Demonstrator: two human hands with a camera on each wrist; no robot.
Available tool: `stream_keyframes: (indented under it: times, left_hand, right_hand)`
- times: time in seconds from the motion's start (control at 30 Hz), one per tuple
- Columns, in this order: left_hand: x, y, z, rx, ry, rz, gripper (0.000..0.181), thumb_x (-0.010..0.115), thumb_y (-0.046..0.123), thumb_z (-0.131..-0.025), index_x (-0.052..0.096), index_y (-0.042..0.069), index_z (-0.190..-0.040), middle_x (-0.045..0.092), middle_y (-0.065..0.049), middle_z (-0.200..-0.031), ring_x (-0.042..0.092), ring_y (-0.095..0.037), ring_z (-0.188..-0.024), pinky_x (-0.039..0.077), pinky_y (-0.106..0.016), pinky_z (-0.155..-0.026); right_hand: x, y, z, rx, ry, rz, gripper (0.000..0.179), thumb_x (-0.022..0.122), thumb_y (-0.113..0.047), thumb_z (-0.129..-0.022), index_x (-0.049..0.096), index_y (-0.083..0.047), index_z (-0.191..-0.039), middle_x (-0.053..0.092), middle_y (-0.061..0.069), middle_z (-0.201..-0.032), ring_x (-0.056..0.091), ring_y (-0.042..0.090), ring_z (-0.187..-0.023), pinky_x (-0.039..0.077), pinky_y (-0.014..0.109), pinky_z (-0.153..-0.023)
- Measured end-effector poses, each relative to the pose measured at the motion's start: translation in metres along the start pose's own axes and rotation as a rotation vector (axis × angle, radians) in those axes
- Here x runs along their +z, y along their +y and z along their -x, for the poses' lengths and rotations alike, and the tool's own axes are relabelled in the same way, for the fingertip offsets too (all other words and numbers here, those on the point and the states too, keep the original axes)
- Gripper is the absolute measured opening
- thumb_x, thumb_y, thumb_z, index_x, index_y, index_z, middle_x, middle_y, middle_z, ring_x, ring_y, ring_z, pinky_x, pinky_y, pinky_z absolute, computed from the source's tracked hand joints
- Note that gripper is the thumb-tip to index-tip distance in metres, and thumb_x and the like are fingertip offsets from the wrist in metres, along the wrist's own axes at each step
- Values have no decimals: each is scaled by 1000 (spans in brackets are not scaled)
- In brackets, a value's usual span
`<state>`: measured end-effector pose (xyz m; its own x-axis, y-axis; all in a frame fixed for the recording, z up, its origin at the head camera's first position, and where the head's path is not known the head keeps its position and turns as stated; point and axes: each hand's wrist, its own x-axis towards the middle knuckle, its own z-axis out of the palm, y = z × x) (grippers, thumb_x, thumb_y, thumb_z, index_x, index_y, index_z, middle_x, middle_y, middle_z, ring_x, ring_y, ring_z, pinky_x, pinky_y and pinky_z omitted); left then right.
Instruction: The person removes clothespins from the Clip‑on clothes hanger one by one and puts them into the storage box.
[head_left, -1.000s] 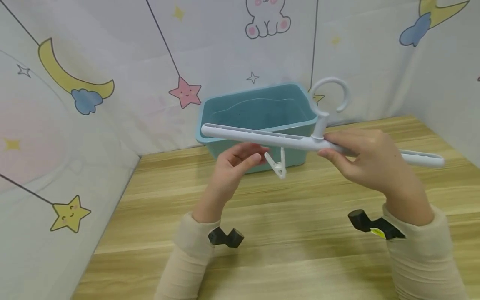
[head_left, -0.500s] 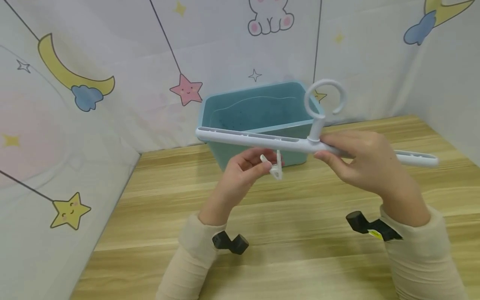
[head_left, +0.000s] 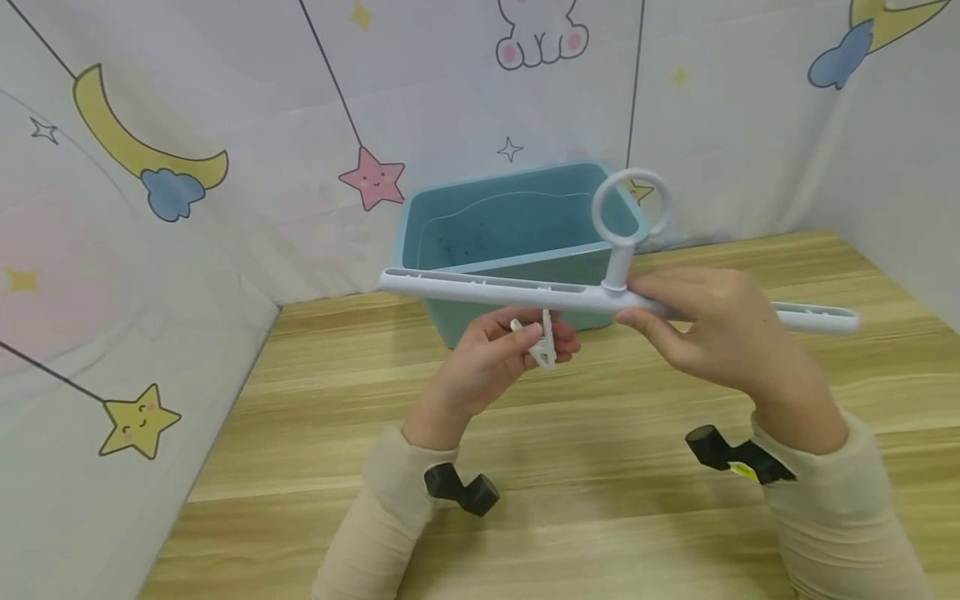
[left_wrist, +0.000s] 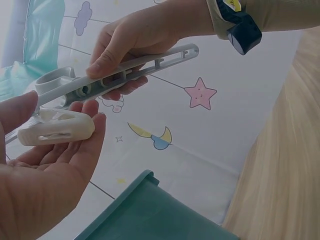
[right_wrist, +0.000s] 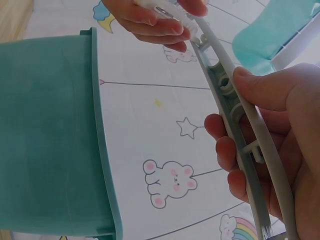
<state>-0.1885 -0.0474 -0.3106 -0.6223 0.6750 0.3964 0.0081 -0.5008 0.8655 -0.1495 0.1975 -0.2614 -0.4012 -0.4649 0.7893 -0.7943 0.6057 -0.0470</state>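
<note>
My left hand (head_left: 491, 358) pinches a small white clip (head_left: 547, 342) between thumb and fingers. The clip's two arms spread in a V and point upward, just below the bar of a white clothes hanger (head_left: 487, 289). Whether clip and bar touch I cannot tell. My right hand (head_left: 712, 325) grips the hanger bar to the right of its ring hook (head_left: 600, 208). Slots run along the straight bar, which is held nearly level with the hook upward. In the left wrist view the clip (left_wrist: 60, 130) lies over the fingers, under the hanger (left_wrist: 145, 62).
A blue-green plastic bin (head_left: 517, 221) stands on the wood-grain table (head_left: 570, 467) behind the hands, against a patterned cloth backdrop (head_left: 247, 50). The cloth also encloses the left and right sides of the table. The hanger bar passes in front of the bin.
My left hand has shifted right, its thumb now over the clip. The hanger in my right hand has moved left and slightly down, and its hook has turned a little.
</note>
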Motion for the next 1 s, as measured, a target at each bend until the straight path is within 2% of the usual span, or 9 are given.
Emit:
stream_keyframes:
  times: [0.27, 0.43, 0.83, 0.9, 1.0]
  left_hand:
    - [0, -2, 2, -46, 19, 2, 25, 69, 34, -88, 67, 15, -104, 69, 2, -86, 68, -13, -87, 52, -29, -87]
    - [-1, -1, 2, -25, 33, 1, 23, 68, 34, -88, 69, 15, -103, 67, 1, -83, 65, -12, -79, 53, -27, -80]
    - [0, 1, 2, 16, 36, 17, 19, 67, 29, -89, 68, 12, -98, 67, 1, -88, 64, -11, -81, 55, -26, -76]
    - [1, 1, 2, 24, 57, 9, 19, 68, 29, -88, 69, 13, -97, 67, 0, -89, 65, -11, -81, 55, -26, -76]
    - [4, 2, 2, 28, 135, -41, 19, 69, 29, -87, 69, 12, -95, 67, 0, -87, 67, -10, -80, 56, -28, -78]
  right_hand:
    - [3, 0, -1, -45, 42, 9, 53, 48, -48, -99, 71, -1, -90, 69, 5, -76, 58, 12, -59, 45, 26, -52]
    - [4, 0, -1, -48, 40, -4, 53, 48, -47, -99, 72, 0, -89, 69, 6, -75, 60, 13, -60, 47, 28, -52]
    - [6, 0, -1, -58, 26, -3, 54, 47, -46, -99, 72, 0, -89, 68, 4, -73, 58, 11, -58, 46, 26, -51]
    - [6, -1, -1, -55, 21, -1, 53, 47, -46, -99, 72, 0, -89, 67, 4, -72, 56, 10, -58, 45, 26, -51]
    - [6, -2, -1, -43, 11, 4, 54, 46, -47, -100, 72, 0, -89, 67, 3, -71, 54, 8, -57, 44, 25, -50]
